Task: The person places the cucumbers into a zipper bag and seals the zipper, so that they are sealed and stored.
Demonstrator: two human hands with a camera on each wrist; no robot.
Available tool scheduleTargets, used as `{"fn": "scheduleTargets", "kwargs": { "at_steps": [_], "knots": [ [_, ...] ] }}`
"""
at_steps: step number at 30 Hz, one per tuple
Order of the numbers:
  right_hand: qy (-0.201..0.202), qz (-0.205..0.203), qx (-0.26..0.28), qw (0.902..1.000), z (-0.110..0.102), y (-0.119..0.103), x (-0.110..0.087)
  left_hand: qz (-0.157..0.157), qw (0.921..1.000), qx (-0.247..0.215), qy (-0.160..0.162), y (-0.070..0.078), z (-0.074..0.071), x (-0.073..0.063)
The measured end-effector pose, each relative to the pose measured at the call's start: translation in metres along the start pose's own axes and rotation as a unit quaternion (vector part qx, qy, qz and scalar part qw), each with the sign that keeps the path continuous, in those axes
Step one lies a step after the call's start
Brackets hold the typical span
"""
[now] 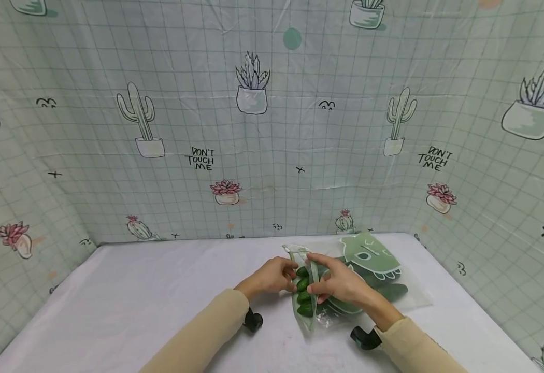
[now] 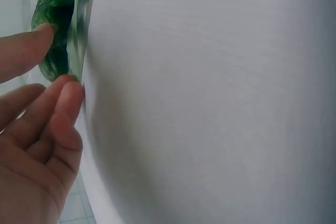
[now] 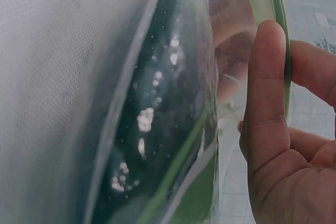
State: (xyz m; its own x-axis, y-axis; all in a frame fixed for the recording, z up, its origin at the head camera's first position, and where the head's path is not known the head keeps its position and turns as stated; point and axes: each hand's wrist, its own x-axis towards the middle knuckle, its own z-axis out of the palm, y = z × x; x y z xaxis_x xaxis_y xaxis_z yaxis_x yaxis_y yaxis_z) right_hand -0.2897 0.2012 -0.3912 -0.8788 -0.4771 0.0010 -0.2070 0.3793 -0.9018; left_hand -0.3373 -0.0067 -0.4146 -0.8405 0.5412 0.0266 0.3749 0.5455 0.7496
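A clear zip bag with green edging (image 1: 310,324) holds several small green cucumbers (image 1: 304,297), lined up along its length. My right hand (image 1: 342,282) pinches the edged lip between thumb and fingers; in the right wrist view the green zip strip (image 3: 286,77) runs between them. My left hand (image 1: 272,275) is at the bag's left side, fingers loosely bent and thumb apart. In the left wrist view its thumb (image 2: 31,51) lies over a cucumber (image 2: 55,19), while a fingertip (image 2: 68,80) is right at the bag's edge.
To the right lie clear bags with a green cat print (image 1: 370,254), partly under my right forearm. Dark green shapes show beneath the print. Close up in the right wrist view is a dark green, bumpy vegetable (image 3: 152,103) behind shiny film. The white table (image 1: 160,300) meets a patterned cloth backdrop (image 1: 183,202).
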Motion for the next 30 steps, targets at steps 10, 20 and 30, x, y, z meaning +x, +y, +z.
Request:
{"fn": "scheduleTargets", "kwargs": {
  "at_steps": [10,20,30],
  "knots": [
    [0.003,-0.008,0.011,0.9999,0.001,0.000,0.001,-0.086,0.9914,-0.053,0.083,-0.004,-0.003,0.003],
    [-0.001,-0.005,0.015,0.9999,0.003,-0.001,0.001,-0.073,0.9780,-0.117,0.156,-0.014,0.006,0.016],
    [0.000,-0.007,0.021,0.9998,0.001,-0.001,0.000,-0.059,0.9732,-0.115,0.190,-0.011,0.008,0.021]
  ]
}}
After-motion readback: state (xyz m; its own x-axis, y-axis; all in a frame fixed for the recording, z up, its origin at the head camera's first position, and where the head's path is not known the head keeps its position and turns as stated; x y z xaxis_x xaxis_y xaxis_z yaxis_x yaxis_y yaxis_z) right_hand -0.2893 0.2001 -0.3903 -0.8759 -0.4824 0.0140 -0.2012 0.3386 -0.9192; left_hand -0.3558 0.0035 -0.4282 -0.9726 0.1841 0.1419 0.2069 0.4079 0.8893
